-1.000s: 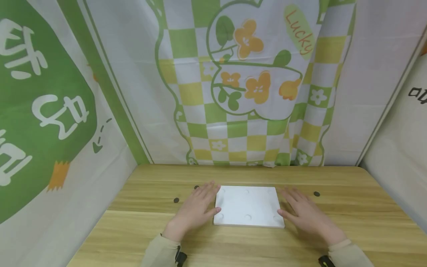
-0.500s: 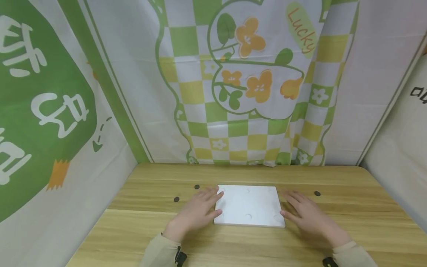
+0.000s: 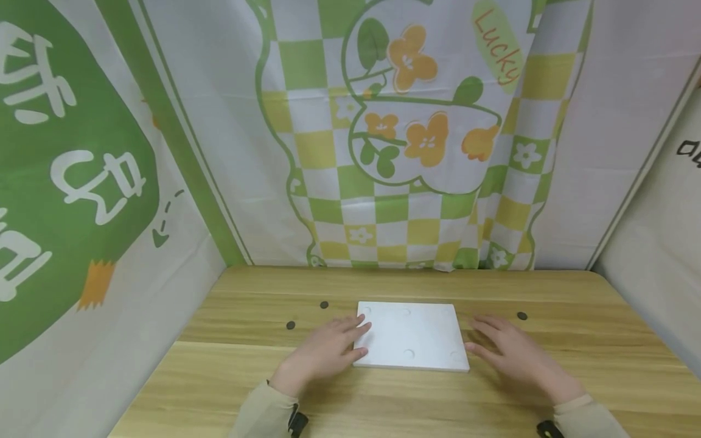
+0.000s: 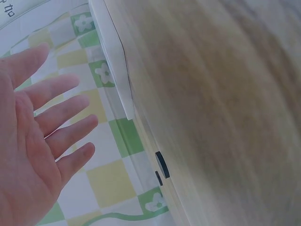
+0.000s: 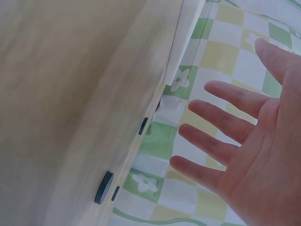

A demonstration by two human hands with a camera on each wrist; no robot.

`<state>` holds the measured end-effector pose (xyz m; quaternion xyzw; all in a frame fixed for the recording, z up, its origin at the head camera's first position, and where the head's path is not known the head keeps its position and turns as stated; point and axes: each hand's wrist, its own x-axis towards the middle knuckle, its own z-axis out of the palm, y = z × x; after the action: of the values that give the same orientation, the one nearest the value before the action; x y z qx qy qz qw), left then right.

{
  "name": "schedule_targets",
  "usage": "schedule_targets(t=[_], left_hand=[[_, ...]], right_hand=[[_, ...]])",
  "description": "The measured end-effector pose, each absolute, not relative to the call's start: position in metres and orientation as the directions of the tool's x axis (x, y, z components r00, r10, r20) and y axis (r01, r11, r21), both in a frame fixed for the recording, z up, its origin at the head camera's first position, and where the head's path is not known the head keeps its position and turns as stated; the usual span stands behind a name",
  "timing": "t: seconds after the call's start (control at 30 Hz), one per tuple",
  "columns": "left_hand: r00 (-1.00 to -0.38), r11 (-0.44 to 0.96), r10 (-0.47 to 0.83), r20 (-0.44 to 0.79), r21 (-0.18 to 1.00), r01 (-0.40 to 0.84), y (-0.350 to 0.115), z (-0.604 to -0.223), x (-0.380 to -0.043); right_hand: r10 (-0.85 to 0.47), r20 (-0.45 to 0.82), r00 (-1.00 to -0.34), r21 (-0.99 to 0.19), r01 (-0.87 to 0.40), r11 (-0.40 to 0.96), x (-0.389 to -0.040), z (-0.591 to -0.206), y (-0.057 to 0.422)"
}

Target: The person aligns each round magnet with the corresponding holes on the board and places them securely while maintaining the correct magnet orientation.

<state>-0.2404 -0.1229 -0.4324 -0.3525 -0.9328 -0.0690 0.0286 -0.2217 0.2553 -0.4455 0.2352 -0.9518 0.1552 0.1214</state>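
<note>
A flat white rectangular board with shallow round hollows lies on the wooden table. My left hand hovers at its left edge, fingertips over the edge in the head view. The left wrist view shows that hand with fingers spread, holding nothing and apart from the board. To the right of the board is my right hand, slightly off its edge. In the right wrist view this hand also has spread fingers and holds nothing, with a strip of the board in sight.
Small dark discs lie on the table: a back left disc, a nearer left disc and a right disc. The right wrist view shows several, including a large-looking disc. A checkered curtain hangs behind.
My right hand has shifted slightly right, away from the board. The left fingertips have moved a little right and nearer, over the board's edge. The board and discs stay in place.
</note>
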Motion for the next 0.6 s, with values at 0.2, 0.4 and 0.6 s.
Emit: schedule_targets(t=[0.2,0.4,0.6], left_hand=[[-0.750,0.743,0.656,0.084,0.101,0.662,-0.122,-0.435,-0.240],[-0.747,0.738,0.662,0.068,0.120,0.664,-0.121,-0.435,-0.239],[-0.748,0.739,0.662,0.041,0.132,0.661,-0.118,-0.433,-0.237]], right_hand=[[-0.402,0.325,-0.856,-0.228,-0.484,0.845,-0.221,-0.448,0.260],[-0.397,0.320,-0.860,-0.234,-0.478,0.847,-0.220,-0.447,0.264],[-0.379,0.287,-0.880,-0.239,-0.449,0.861,-0.219,-0.445,0.270]])
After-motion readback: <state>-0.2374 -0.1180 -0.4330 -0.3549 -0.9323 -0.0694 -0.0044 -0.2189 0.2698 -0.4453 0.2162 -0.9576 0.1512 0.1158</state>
